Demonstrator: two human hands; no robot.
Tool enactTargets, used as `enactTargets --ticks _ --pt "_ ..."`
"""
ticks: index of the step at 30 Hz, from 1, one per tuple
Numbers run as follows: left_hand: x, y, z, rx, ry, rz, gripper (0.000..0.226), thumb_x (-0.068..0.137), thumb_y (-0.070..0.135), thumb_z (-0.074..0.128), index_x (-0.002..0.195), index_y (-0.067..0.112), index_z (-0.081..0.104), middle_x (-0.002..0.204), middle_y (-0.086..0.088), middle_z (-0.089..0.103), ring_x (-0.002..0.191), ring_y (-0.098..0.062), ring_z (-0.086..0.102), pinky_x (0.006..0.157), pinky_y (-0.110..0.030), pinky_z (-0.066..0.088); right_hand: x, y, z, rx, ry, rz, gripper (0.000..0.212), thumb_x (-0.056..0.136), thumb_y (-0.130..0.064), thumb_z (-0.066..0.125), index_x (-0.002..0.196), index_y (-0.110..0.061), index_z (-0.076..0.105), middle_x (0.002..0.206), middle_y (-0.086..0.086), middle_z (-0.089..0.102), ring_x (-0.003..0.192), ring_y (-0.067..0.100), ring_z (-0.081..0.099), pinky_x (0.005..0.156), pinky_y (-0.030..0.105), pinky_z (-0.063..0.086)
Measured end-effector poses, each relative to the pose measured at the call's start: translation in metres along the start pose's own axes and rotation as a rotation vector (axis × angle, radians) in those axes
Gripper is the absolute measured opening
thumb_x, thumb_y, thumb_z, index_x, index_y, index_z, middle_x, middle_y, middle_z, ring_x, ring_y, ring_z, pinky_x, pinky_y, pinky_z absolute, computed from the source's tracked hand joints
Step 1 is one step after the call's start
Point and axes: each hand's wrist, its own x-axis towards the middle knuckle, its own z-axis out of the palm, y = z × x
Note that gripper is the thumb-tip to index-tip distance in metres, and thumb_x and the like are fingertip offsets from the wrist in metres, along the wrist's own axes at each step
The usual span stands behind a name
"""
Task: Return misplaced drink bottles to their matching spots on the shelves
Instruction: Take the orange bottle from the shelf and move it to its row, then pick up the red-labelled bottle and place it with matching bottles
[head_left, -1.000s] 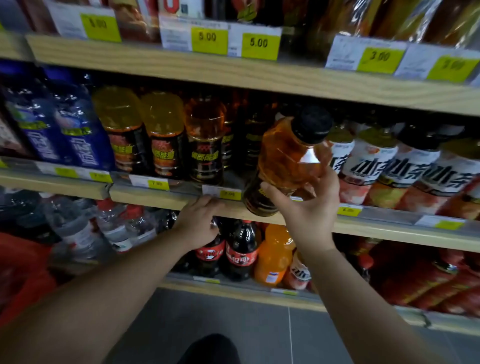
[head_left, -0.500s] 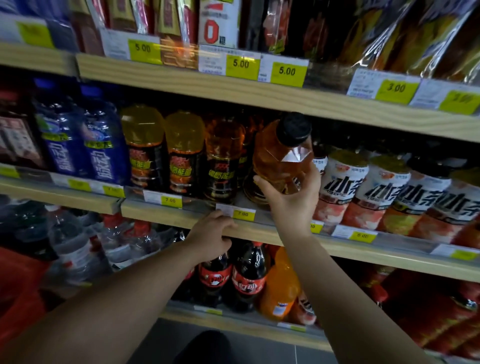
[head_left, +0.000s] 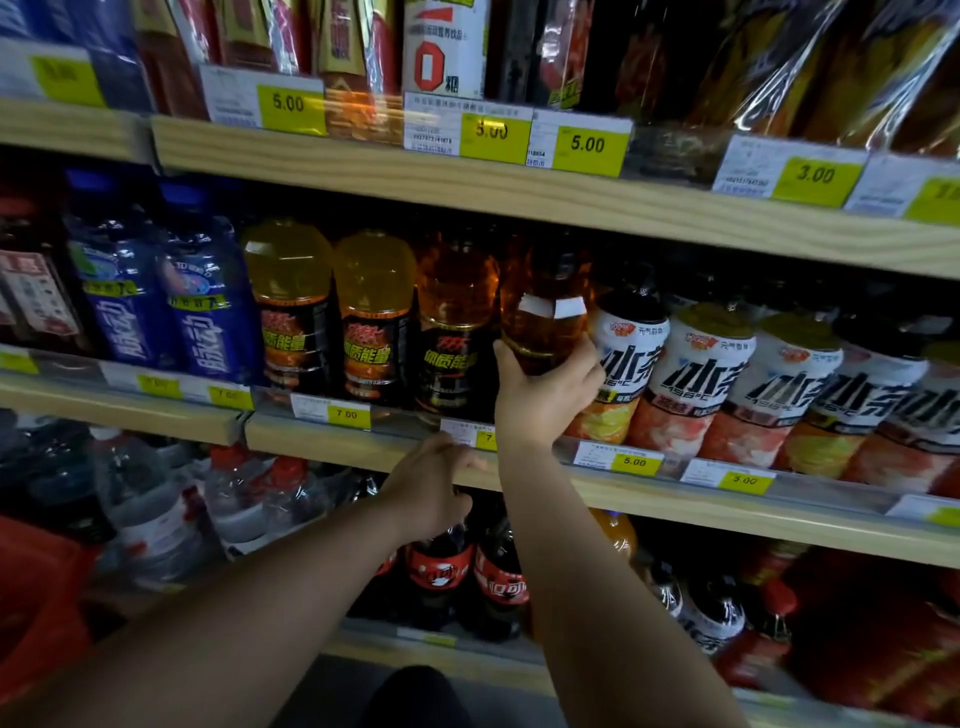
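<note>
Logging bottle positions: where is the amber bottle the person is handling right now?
Head view, centre: the amber bottle stands upright on the middle shelf, gripped by the right hand, between an amber black-labelled bottle and a white-labelled bottle.

- Two blue plastic bottles left of the amber ones
- Two yellow-liquid black-labelled bottles
- Two amber-liquid bottles
- Two bare hands
- Two dark cola bottles below
</note>
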Motion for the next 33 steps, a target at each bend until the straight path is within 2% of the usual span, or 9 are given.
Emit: enactTargets --ticks 6,10,14,19,22,25,28,30,33 --pt "-0.002 -0.003 0.001 0.038 -0.027 0.033 0.047 0.078 0.019 0.062 0.124 0.028 0.054 0.135 -0.005 0.04 0.124 -0.024 0.04 0.09 -0.023 0.03 0.006 0.013 0.004 -0.204 -0.047 -0.098 0.082 0.078 -0.036 0.076 0.139 0.002 0.037 0.128 0.023 0.041 0.115 0.038 0.039 0.092 0.04 0.038" --pt "-0.006 -0.002 0.004 0.026 -0.002 0.052 0.049 0.079 0.018 0.063 0.126 0.03 0.052 0.133 0.001 0.04 0.124 -0.021 0.041 0.087 -0.023 0.034 0.004 0.019 -0.007 -0.157 -0.112 -0.117 0.076 0.081 -0.027 0.075 0.14 -0.001 0.036 0.13 0.021 0.041 0.122 0.035 0.039 0.101 0.041 0.039" --pt "-0.008 0.003 0.006 0.011 0.052 0.043 0.047 0.08 0.018 0.066 0.126 0.025 0.056 0.132 0.004 0.043 0.125 -0.02 0.041 0.093 -0.027 0.039 -0.003 0.04 -0.048 -0.119 -0.196 -0.24 0.058 0.086 -0.019 0.069 0.135 -0.004 0.042 0.125 0.013 0.045 0.115 0.015 0.043 0.094 0.015 0.037" --pt "-0.012 0.014 0.013 0.046 0.125 0.002 0.045 0.078 0.023 0.068 0.123 0.02 0.058 0.129 -0.001 0.045 0.118 -0.025 0.044 0.09 -0.027 0.036 0.005 0.084 -0.12 -0.363 -0.158 -0.304 0.042 0.084 -0.011 0.066 0.122 0.001 0.054 0.115 0.02 0.054 0.112 0.036 0.05 0.093 0.042 0.041" --pt "-0.013 0.024 0.019 0.082 0.153 -0.029 0.046 0.077 0.027 0.07 0.12 0.016 0.057 0.126 -0.007 0.045 0.118 -0.03 0.044 0.095 -0.037 0.037 0.013 0.111 -0.164 -0.539 -0.129 -0.221 0.052 0.08 -0.012 0.066 0.129 -0.003 0.05 0.13 0.019 0.051 0.122 0.037 0.046 0.096 0.045 0.039" --pt "-0.006 0.05 0.028 0.049 0.194 -0.017 0.049 0.075 0.024 0.073 0.12 0.013 0.057 0.126 -0.014 0.046 0.122 -0.035 0.041 0.102 -0.043 0.033 0.017 0.142 -0.2 -0.824 -0.257 -0.054 0.076 0.079 -0.017 0.062 0.147 -0.012 0.029 0.155 0.009 0.026 0.144 0.027 0.02 0.113 0.045 0.023" --pt "0.007 0.097 0.05 0.019 0.207 0.233 0.047 0.076 0.017 0.071 0.12 0.009 0.059 0.125 -0.016 0.05 0.12 -0.037 0.043 0.101 -0.044 0.034 0.019 0.161 -0.218 -0.932 -0.461 -0.025 0.096 0.074 -0.012 0.06 0.152 -0.025 0.006 0.161 -0.004 0.001 0.147 0.014 -0.006 0.118 0.04 0.011" --pt "0.018 0.13 0.07 -0.006 0.144 0.375 0.043 0.079 0.011 0.066 0.121 0.005 0.059 0.126 -0.017 0.053 0.121 -0.035 0.045 0.103 -0.041 0.032 0.024 0.165 -0.227 -0.92 -0.531 -0.067 0.1 0.072 -0.008 0.061 0.152 -0.028 0.003 0.161 -0.006 -0.001 0.147 0.013 -0.007 0.119 0.037 0.009" --pt "0.032 0.162 0.101 0.029 -0.026 0.419 0.048 0.088 0.013 0.055 0.135 0.007 0.047 0.139 -0.015 0.045 0.131 -0.032 0.036 0.109 -0.039 0.024 0.035 0.167 -0.238 -0.925 -0.561 -0.108 0.098 0.075 -0.011 0.063 0.151 -0.036 0.006 0.16 -0.011 0.004 0.146 0.009 -0.002 0.117 0.037 0.004"
